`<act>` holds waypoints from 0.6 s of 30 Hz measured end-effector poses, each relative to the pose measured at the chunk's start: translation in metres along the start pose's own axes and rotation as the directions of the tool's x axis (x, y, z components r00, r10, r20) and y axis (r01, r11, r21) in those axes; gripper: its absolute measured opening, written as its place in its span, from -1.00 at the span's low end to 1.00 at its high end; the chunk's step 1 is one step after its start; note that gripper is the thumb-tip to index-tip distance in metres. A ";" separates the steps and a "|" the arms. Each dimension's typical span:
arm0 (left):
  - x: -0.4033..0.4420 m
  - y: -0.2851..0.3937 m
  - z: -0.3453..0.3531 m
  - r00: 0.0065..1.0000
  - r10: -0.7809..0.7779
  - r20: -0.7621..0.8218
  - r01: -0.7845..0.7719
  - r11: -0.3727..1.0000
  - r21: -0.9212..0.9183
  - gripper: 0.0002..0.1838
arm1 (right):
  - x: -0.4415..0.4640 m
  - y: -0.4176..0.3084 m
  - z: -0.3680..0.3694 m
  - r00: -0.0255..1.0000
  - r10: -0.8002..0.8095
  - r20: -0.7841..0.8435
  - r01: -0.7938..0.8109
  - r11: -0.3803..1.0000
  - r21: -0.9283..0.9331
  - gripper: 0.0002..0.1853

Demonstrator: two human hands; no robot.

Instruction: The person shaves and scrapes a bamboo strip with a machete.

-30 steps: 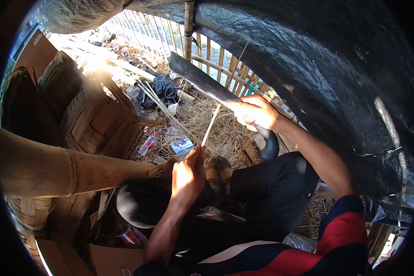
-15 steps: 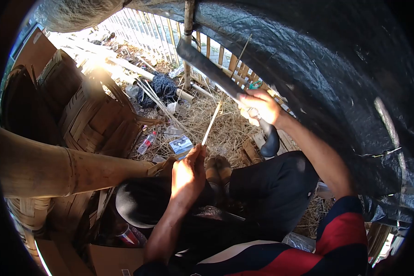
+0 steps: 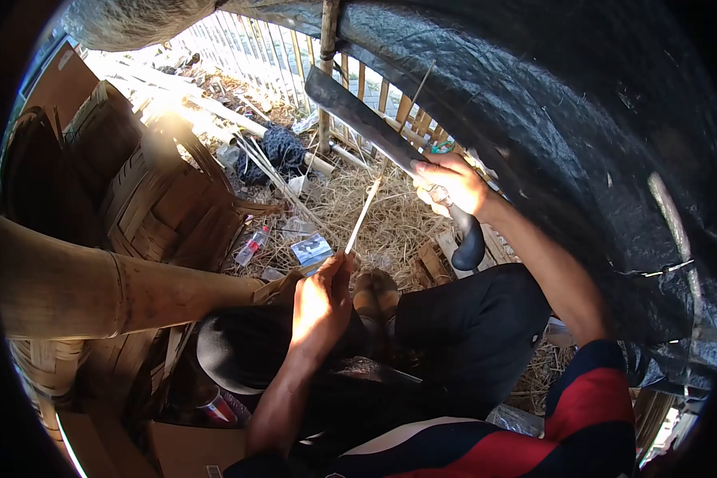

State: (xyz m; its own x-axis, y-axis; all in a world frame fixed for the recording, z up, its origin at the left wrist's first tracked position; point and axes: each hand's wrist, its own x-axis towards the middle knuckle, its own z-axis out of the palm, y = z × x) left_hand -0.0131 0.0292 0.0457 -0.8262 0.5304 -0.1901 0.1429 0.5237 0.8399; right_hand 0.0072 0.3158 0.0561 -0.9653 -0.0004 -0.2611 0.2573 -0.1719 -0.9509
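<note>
Gripping machete (image 3: pixel 366 122), tip (image 3: pixel 316 82) toward fence (image 3: pixel 362 81), open air above straw (image 3: pixel 334 199)

Short-sleeved shirt (image 3: pixel 486 452), red and dark, perhaps navy, pale curved band (image 3: pixel 410 431), black trousers (image 3: pixel 470 323)

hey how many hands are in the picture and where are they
2: the left hand near the middle, pinching a thin pale strip; the right hand farther right, gripping a large knife.
</note>
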 end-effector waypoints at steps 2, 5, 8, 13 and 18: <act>0.004 0.000 0.000 1.000 0.031 0.001 -0.031 0.999 -0.012 -0.70 | -0.012 0.007 0.004 0.998 -0.027 0.049 0.031 0.997 -0.076 -0.74; 0.004 -0.010 0.008 0.994 0.094 -0.046 -0.093 0.996 0.013 -0.71 | -0.018 0.009 0.007 0.995 0.010 0.097 0.006 0.986 -0.166 -0.73; 0.003 -0.008 0.006 0.995 0.088 -0.049 -0.089 0.996 -0.029 -0.71 | -0.002 0.012 -0.004 0.998 -0.056 -0.020 0.053 0.987 -0.155 -0.74; 0.004 -0.002 0.002 0.999 0.046 0.024 -0.046 0.999 0.011 -0.73 | -0.020 0.008 0.004 0.996 0.004 0.087 0.019 0.965 -0.263 -0.70; 0.001 0.000 0.001 0.997 0.071 -0.006 -0.072 0.994 -0.078 -0.73 | -0.016 0.002 0.001 0.999 -0.002 -0.033 -0.002 0.993 -0.115 -0.72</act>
State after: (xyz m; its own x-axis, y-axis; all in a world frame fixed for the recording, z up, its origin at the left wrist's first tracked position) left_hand -0.0131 0.0298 0.0448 -0.8173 0.5621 -0.1264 0.1590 0.4309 0.8883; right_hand 0.0233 0.3142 0.0591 -0.9639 0.0326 -0.2643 0.2622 -0.0571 -0.9633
